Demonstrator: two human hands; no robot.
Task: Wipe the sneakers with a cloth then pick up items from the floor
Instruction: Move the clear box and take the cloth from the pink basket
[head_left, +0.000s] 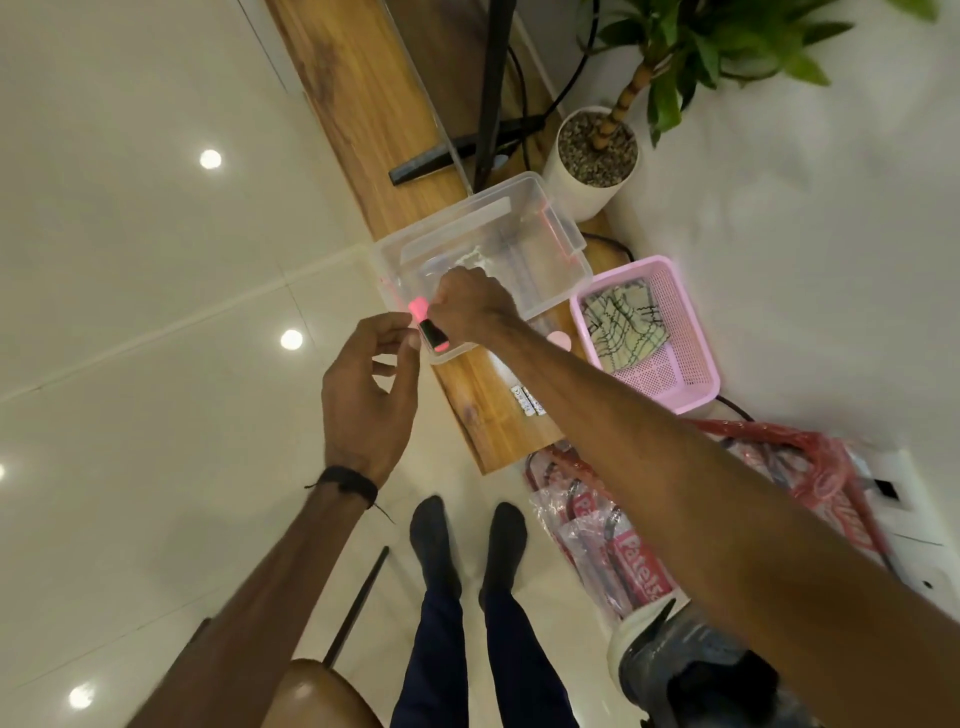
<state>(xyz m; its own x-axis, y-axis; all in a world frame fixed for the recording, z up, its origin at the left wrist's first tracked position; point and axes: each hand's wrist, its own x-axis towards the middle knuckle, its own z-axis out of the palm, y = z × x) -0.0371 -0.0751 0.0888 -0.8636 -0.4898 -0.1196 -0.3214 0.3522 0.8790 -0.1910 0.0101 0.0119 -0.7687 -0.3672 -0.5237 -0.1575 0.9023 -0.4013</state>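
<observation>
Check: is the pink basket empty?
No, the pink basket holds a folded patterned cloth.

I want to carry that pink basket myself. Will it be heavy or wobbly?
Probably light: the pink basket is thin holed plastic, holding only a folded cloth. It looks stiff enough to keep its shape. The cloth may slide if you tilt it, since it lies loose.

The basket (675, 332) on the right is pink, and the cloth (621, 322) inside it is pale cream with thin dark wavy lines crossing like a check. The container (545, 244) is clear with small red marks, and the small item (428, 327) at its near rim is black with glowing pink ends. The shelf (363, 104) is warm brown wood, the floor (130, 260) glossy cream, the far plant pot (576, 192) white, and the bags (623, 545) near right are red with white letters.
</observation>
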